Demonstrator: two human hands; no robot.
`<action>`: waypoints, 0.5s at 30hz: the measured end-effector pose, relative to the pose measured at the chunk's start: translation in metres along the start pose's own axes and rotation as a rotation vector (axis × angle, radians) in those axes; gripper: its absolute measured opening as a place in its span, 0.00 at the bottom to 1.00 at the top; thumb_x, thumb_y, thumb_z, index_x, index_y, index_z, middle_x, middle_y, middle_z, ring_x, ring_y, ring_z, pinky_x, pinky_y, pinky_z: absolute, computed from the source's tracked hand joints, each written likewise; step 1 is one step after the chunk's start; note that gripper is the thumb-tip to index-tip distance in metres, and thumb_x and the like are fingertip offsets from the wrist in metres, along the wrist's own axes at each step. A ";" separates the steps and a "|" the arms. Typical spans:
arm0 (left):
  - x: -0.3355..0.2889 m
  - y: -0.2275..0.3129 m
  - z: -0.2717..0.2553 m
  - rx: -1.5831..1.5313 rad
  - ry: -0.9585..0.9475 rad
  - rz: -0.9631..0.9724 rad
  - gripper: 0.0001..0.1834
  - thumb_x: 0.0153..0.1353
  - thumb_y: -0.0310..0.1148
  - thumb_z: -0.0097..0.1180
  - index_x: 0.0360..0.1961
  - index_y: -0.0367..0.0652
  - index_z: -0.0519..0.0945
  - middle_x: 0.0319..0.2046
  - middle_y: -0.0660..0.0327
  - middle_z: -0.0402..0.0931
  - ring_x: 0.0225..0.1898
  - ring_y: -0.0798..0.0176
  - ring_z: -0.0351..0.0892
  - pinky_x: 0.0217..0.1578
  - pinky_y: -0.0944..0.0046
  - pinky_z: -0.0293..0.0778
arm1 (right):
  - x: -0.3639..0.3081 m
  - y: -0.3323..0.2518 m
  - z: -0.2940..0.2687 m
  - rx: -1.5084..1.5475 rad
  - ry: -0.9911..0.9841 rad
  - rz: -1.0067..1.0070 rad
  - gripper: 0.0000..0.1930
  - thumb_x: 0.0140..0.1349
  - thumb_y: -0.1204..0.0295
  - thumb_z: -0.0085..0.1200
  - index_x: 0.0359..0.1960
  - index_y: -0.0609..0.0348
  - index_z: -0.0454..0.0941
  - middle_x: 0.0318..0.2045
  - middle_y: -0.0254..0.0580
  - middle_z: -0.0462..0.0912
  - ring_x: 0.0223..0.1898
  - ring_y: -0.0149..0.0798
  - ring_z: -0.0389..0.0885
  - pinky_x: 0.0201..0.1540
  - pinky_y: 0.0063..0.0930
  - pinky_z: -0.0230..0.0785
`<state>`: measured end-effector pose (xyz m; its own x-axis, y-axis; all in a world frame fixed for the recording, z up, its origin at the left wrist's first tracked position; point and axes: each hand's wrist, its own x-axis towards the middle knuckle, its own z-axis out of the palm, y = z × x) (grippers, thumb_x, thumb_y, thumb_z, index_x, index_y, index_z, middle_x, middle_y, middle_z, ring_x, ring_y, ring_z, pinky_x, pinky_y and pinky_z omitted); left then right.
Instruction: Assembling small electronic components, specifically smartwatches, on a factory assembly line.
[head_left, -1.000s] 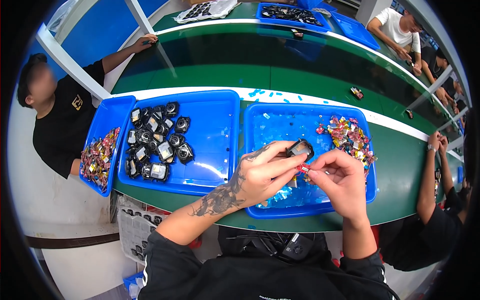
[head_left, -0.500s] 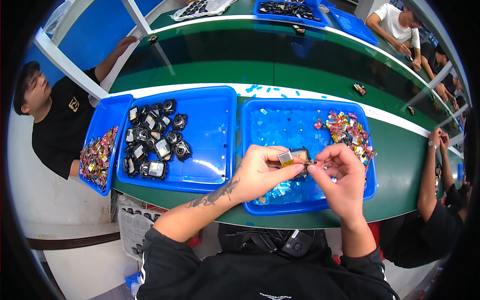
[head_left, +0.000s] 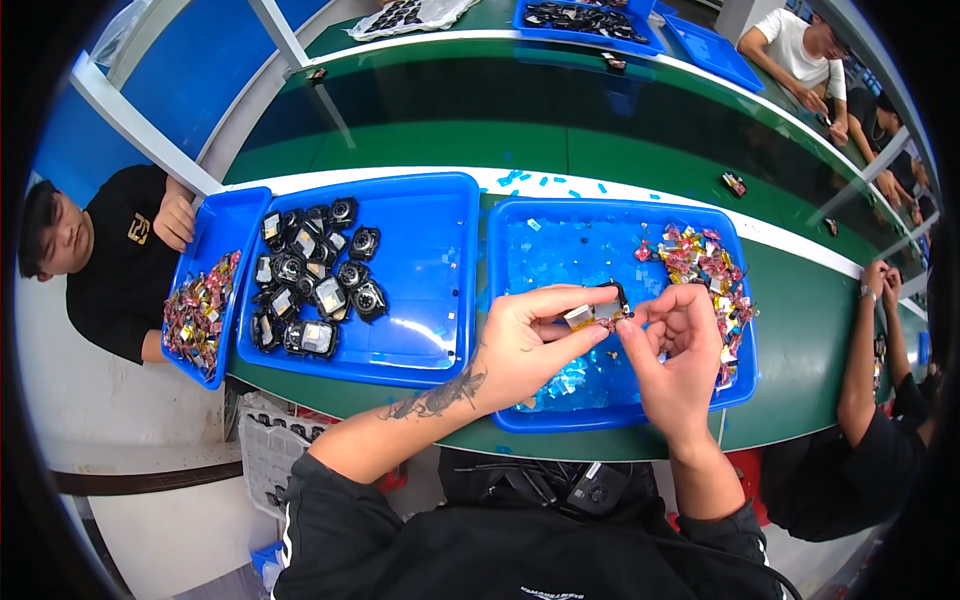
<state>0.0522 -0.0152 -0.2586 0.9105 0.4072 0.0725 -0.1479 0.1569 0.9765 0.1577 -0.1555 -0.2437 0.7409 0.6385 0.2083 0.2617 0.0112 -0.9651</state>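
Above the large blue plastic tray (head_left: 560, 422) at the right, we see the person's two bare hands meeting at a small, black-framed plastic device housing (head_left: 622, 297). We note that the left hand (head_left: 530, 335) holds it: the thumb below and the fingers above pinch the housing, and a flat, silver-white rectangular part (head_left: 579, 317) juts out at its left. The right hand (head_left: 680, 345) stands just beside the housing's right end, thumb and index fingertips close together, the other fingers curled — whether the tips grip anything, we cannot tell.

Beneath the hands we find scattered scraps of shiny blue film (head_left: 570, 378); along the tray's right side lies a heap of small red, yellow and silver components (head_left: 705, 270). Farther left, we observe a second wide blue plastic tray (head_left: 415, 270) with a cluster of black plastic housings (head_left: 310, 270) on its left half. Next to it — at the far left — a narrow blue plastic tray (head_left: 232, 215) bears a similar component pile (head_left: 203, 310), and we see a co-worker's hand (head_left: 175, 222) near its edge.
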 end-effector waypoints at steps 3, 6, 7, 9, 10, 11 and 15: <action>-0.001 0.001 0.004 0.018 0.030 0.001 0.18 0.59 0.17 0.59 0.53 0.33 0.79 0.50 0.53 0.78 0.50 0.66 0.78 0.46 0.70 0.79 | -0.002 0.005 0.003 0.020 0.050 -0.012 0.15 0.56 0.85 0.61 0.38 0.60 0.66 0.30 0.36 0.78 0.22 0.17 0.65 0.24 0.11 0.56; -0.002 0.002 0.004 0.028 0.041 -0.001 0.19 0.59 0.17 0.59 0.53 0.34 0.78 0.50 0.53 0.78 0.50 0.66 0.78 0.46 0.70 0.79 | -0.004 0.008 0.006 -0.046 0.069 -0.113 0.15 0.56 0.84 0.61 0.38 0.60 0.66 0.30 0.37 0.78 0.22 0.18 0.66 0.24 0.12 0.57; -0.001 0.001 0.003 0.042 0.030 -0.002 0.20 0.59 0.17 0.60 0.54 0.34 0.77 0.51 0.53 0.78 0.51 0.66 0.78 0.46 0.70 0.79 | -0.004 0.011 0.008 -0.050 0.066 -0.115 0.15 0.56 0.84 0.61 0.38 0.60 0.66 0.30 0.37 0.78 0.22 0.18 0.66 0.24 0.12 0.57; -0.001 0.001 0.006 0.056 0.044 0.056 0.23 0.59 0.17 0.60 0.57 0.35 0.74 0.51 0.53 0.78 0.51 0.65 0.79 0.47 0.69 0.79 | -0.003 0.015 0.010 -0.145 0.119 -0.201 0.15 0.56 0.84 0.61 0.38 0.60 0.67 0.29 0.36 0.77 0.22 0.19 0.67 0.24 0.12 0.57; 0.000 0.001 0.007 0.075 0.058 0.111 0.26 0.59 0.17 0.59 0.60 0.36 0.71 0.50 0.52 0.78 0.51 0.65 0.79 0.48 0.69 0.78 | -0.004 0.017 0.010 -0.151 0.113 -0.207 0.15 0.56 0.84 0.61 0.38 0.60 0.67 0.29 0.36 0.77 0.22 0.19 0.67 0.24 0.12 0.57; 0.001 0.003 0.007 0.068 0.063 0.119 0.26 0.59 0.17 0.59 0.60 0.36 0.71 0.50 0.52 0.78 0.51 0.65 0.79 0.48 0.69 0.78 | -0.006 0.019 0.010 -0.144 0.116 -0.188 0.15 0.56 0.84 0.61 0.39 0.61 0.68 0.31 0.37 0.77 0.24 0.20 0.68 0.25 0.13 0.60; 0.000 -0.001 0.006 -0.065 0.028 0.027 0.31 0.59 0.17 0.58 0.62 0.40 0.60 0.49 0.50 0.78 0.50 0.65 0.79 0.49 0.67 0.77 | -0.009 0.008 0.019 -0.132 0.160 -0.092 0.18 0.55 0.85 0.61 0.46 0.64 0.69 0.36 0.40 0.76 0.30 0.24 0.72 0.28 0.15 0.69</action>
<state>0.0547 -0.0205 -0.2584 0.8948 0.4369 0.0915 -0.1974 0.2035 0.9590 0.1419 -0.1466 -0.2565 0.7962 0.5090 0.3271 0.4034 -0.0437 -0.9140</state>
